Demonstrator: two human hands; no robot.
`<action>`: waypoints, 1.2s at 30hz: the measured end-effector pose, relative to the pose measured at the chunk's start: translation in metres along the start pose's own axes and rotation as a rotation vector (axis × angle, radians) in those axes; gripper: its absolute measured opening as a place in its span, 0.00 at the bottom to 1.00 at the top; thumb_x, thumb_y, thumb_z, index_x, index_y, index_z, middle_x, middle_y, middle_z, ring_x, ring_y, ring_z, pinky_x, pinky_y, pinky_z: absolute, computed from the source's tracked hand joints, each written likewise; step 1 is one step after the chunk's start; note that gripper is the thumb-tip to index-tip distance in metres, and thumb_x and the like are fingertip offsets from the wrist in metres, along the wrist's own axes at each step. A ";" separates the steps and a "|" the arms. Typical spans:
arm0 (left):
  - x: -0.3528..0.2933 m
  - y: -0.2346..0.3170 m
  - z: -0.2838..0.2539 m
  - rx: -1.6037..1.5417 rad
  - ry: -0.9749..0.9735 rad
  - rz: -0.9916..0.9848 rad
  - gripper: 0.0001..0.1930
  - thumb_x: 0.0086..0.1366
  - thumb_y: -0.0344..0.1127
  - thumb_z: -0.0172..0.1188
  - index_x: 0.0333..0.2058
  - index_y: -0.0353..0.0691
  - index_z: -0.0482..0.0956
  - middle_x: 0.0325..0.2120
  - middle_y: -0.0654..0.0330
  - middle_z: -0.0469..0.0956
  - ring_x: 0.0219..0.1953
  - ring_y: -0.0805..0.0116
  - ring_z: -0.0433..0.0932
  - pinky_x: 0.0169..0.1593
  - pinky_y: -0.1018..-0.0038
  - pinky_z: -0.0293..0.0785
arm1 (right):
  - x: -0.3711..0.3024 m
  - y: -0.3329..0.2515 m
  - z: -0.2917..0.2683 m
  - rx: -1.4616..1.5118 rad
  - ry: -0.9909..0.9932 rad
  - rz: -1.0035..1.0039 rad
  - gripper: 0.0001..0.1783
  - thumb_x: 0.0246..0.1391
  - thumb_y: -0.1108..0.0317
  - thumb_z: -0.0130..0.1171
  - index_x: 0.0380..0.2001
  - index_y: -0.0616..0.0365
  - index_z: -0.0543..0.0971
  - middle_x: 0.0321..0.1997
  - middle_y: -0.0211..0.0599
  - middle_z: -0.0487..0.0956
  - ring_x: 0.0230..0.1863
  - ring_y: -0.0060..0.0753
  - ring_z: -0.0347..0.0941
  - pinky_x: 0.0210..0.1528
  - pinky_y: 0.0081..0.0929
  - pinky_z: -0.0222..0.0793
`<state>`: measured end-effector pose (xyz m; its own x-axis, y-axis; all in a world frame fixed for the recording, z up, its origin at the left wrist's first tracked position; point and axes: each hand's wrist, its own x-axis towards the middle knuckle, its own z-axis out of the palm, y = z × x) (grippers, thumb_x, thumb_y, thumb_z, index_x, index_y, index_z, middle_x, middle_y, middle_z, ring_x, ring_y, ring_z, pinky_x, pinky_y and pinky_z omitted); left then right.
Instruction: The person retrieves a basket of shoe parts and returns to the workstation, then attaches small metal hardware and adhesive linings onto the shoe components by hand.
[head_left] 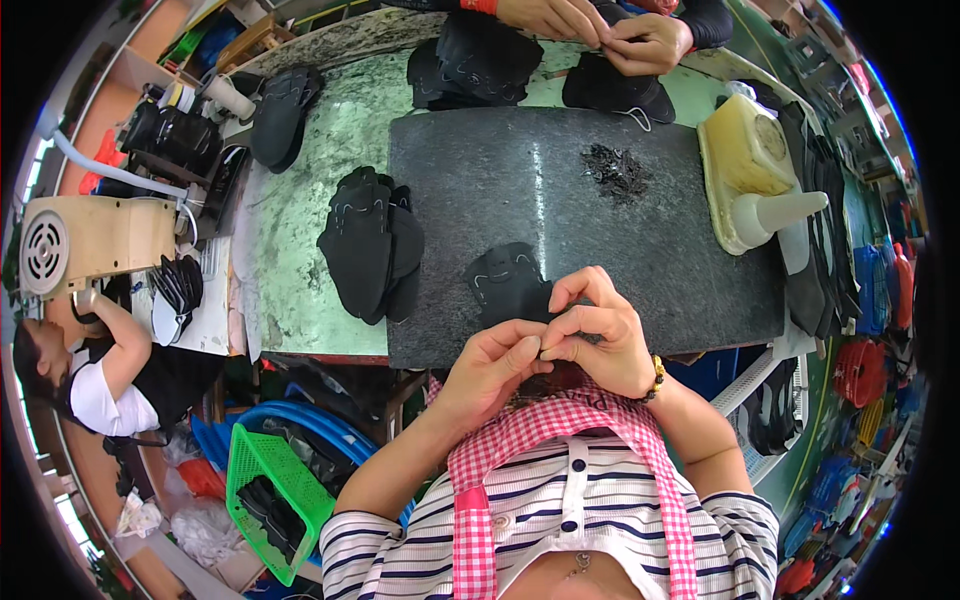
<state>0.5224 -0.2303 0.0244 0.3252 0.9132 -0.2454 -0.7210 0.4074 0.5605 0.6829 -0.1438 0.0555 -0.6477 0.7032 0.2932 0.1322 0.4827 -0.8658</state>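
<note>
My left hand (497, 368) and my right hand (607, 337) meet at the near edge of the dark mat (460, 180). Thumbs and fingers of both are pinched together, tip against tip. Whatever is between them is too small to make out. Just beyond the fingers lies a black shoe-upper piece (508, 280) with a pale stitched line; my fingers cover part of its near right side. Left of it, a stack of similar black pieces (360, 245) overlaps the mat's left edge.
Small black scraps (615, 172) lie on the mat. At its right stands a yellowish plastic container (745, 150) beside a white nozzle (775, 212). Across the table, another person's hands (600, 30) work above black pieces (475, 60). A sewing machine (100, 240) stands left; a green basket (275, 490) sits below.
</note>
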 end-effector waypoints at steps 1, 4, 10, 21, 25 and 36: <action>0.001 -0.001 0.003 -0.005 0.067 0.069 0.12 0.66 0.34 0.50 0.45 0.34 0.73 0.41 0.58 0.75 0.44 0.72 0.73 0.49 0.74 0.69 | 0.002 0.001 0.002 0.004 -0.005 -0.003 0.09 0.33 0.75 0.66 0.23 0.52 0.79 0.35 0.30 0.70 0.37 0.31 0.64 0.40 0.25 0.63; 0.005 -0.003 0.002 0.090 0.170 0.243 0.10 0.64 0.31 0.52 0.41 0.33 0.76 0.38 0.59 0.76 0.42 0.74 0.74 0.48 0.76 0.69 | 0.004 0.002 0.005 -0.018 0.039 0.011 0.08 0.34 0.75 0.66 0.23 0.52 0.80 0.34 0.29 0.70 0.36 0.30 0.64 0.40 0.24 0.63; 0.032 0.026 -0.005 0.932 0.364 0.537 0.09 0.61 0.32 0.57 0.35 0.32 0.78 0.34 0.54 0.76 0.39 0.67 0.75 0.45 0.76 0.68 | 0.022 0.017 0.009 -0.068 0.159 -0.002 0.05 0.42 0.74 0.62 0.26 0.59 0.77 0.28 0.38 0.76 0.29 0.33 0.75 0.30 0.23 0.69; 0.030 0.032 -0.010 0.683 0.338 0.280 0.13 0.52 0.23 0.63 0.38 0.31 0.74 0.30 0.58 0.78 0.32 0.73 0.77 0.37 0.81 0.74 | 0.001 0.017 0.012 0.063 0.074 0.091 0.08 0.46 0.74 0.62 0.33 0.61 0.78 0.29 0.35 0.79 0.30 0.23 0.76 0.33 0.20 0.71; 0.016 0.027 0.008 0.566 0.314 0.294 0.12 0.54 0.20 0.61 0.39 0.29 0.75 0.33 0.59 0.78 0.36 0.76 0.76 0.41 0.82 0.74 | -0.003 -0.001 0.008 0.231 0.153 0.245 0.09 0.44 0.75 0.63 0.32 0.62 0.79 0.28 0.34 0.80 0.31 0.22 0.77 0.35 0.17 0.72; 0.001 0.015 0.028 0.632 0.356 0.367 0.12 0.51 0.19 0.63 0.37 0.28 0.76 0.33 0.57 0.78 0.34 0.76 0.76 0.39 0.82 0.75 | -0.011 -0.012 0.008 0.018 0.282 0.069 0.08 0.39 0.77 0.67 0.27 0.60 0.81 0.28 0.32 0.78 0.26 0.21 0.75 0.28 0.17 0.70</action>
<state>0.5285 -0.2237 0.0546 -0.1556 0.9784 -0.1359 -0.2274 0.0984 0.9688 0.6825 -0.1608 0.0595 -0.4034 0.8526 0.3323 0.1536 0.4211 -0.8939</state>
